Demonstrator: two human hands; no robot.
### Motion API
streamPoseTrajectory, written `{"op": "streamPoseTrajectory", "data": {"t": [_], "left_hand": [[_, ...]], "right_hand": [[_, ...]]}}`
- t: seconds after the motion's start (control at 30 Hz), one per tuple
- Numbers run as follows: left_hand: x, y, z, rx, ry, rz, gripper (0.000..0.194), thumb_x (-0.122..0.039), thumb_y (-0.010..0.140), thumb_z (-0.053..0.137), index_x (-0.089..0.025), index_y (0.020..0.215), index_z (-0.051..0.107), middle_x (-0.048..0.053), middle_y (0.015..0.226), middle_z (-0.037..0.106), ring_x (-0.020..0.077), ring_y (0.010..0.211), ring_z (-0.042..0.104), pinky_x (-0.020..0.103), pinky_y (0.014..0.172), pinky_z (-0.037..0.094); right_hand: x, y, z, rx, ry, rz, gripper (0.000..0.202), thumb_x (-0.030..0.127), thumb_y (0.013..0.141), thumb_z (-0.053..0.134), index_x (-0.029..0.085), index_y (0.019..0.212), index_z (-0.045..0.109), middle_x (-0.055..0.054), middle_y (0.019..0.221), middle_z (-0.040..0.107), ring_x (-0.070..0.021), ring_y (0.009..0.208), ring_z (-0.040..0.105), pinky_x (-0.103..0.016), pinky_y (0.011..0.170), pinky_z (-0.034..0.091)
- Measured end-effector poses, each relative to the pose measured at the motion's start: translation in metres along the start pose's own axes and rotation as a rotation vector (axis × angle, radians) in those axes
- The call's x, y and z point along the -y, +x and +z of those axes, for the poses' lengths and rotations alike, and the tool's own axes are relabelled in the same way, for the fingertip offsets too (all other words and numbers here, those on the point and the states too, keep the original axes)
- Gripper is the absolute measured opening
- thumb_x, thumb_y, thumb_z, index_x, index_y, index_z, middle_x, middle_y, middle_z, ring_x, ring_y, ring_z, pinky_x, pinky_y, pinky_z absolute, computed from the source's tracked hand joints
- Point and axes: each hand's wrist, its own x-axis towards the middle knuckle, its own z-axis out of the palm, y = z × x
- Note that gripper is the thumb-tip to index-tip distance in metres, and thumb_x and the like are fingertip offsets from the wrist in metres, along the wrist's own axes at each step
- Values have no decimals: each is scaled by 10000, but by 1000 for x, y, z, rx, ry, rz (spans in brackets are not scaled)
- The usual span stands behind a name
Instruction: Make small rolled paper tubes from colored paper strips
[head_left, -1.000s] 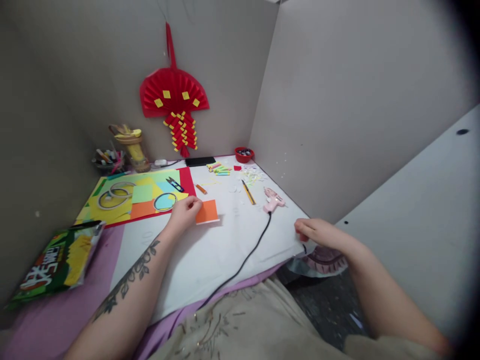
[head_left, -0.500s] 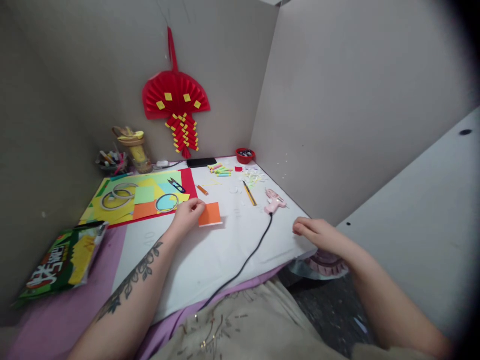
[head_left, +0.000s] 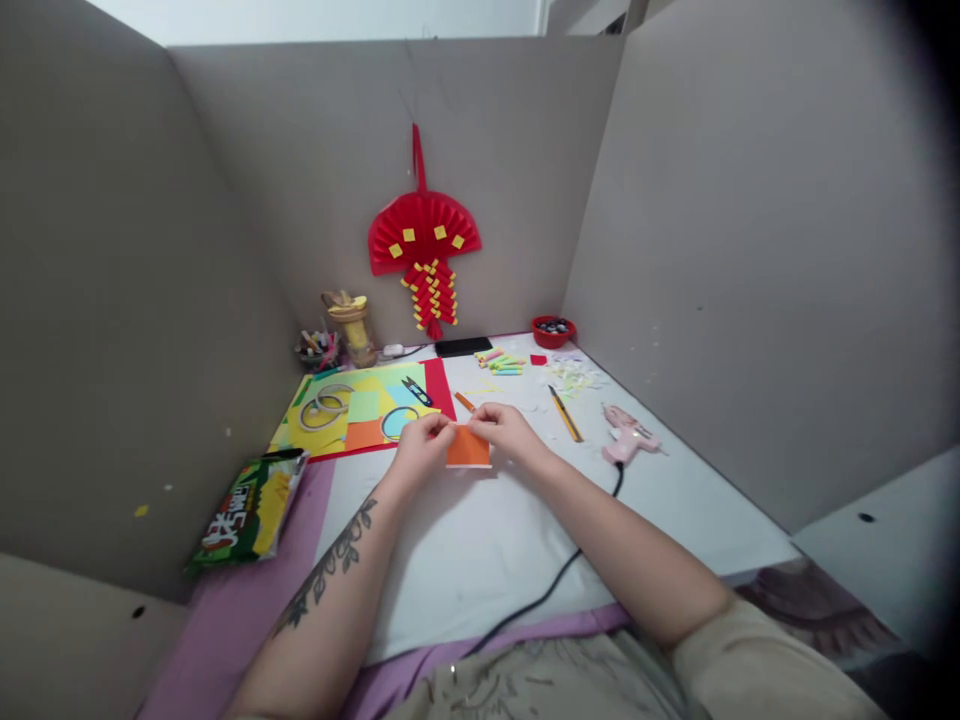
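An orange paper square point(head_left: 468, 449) with a pale strip along its near edge is held just above the white table. My left hand point(head_left: 424, 447) pinches its upper left corner, and my right hand point(head_left: 510, 430) pinches its upper right part; the fingertips of both are close together. Just behind the hands lies an orange pen-like stick point(head_left: 464, 401). Coloured paper sheets point(head_left: 364, 405) with tape rings point(head_left: 327, 405) and black snips point(head_left: 417, 391) are to the left of my hands. To the right lies a yellow cutter point(head_left: 566, 414).
A pink glue gun point(head_left: 630, 437) with a black cable lies at the right. Rolled papers point(head_left: 501, 362), a phone point(head_left: 463, 347) and a red bowl point(head_left: 553, 338) are at the back. A red fan ornament point(head_left: 424, 235) hangs on the partition. A green snack bag point(head_left: 247, 510) lies left.
My right hand has come in from the right edge of the table and taken hold of the orange paper beside my left hand. The camera view has shifted, showing more of the left partition.
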Motion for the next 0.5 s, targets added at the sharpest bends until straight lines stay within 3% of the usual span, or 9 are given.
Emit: {"op": "streamPoseTrajectory", "data": {"t": [0.2, 0.4, 0.5], "left_hand": [[12, 7, -4, -28, -77, -38, 140, -253, 710, 500, -162, 675, 600, -11, 650, 570, 133, 654, 513, 230, 613, 389], [4, 3, 2, 16, -77, -33, 135, -279, 716, 521, -161, 687, 581, -11, 656, 560, 126, 640, 495, 226, 602, 379], [5, 3, 1, -30, -93, -55, 132, -263, 710, 499, -163, 657, 567, -18, 627, 534, 122, 622, 478, 224, 584, 367]], "right_hand": [[-11, -2, -5, -30, 137, 36, 132, 283, 658, 581, 160, 625, 545, 20, 596, 548, -120, 584, 494, -236, 560, 372], [-9, -4, -2, 8, 109, 9, 123, 281, 664, 578, 161, 646, 558, 20, 613, 549, -120, 589, 495, -235, 557, 374], [-12, -2, -4, -13, 126, 10, 116, 272, 662, 573, 163, 629, 556, 28, 587, 529, -110, 566, 469, -236, 558, 365]]}}
